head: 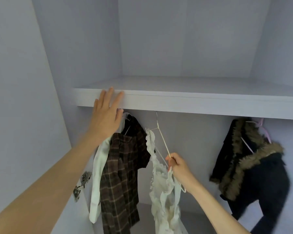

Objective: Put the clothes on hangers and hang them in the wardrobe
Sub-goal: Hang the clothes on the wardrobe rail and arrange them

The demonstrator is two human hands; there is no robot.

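Observation:
A white frilled garment hangs on a thin cream hanger whose hook reaches up under the wardrobe shelf. My right hand pinches the hanger's lower arm and the garment's strap. My left hand is raised with straight fingers against the shelf's front edge, just above a brown plaid shirt and a white garment that hang at the left. The rail itself is hidden behind the shelf.
A dark coat with a fur-trimmed hood hangs on a pale purple hanger at the right. Metal door hinges sit on the left wall. An open gap lies between the white frilled garment and the coat.

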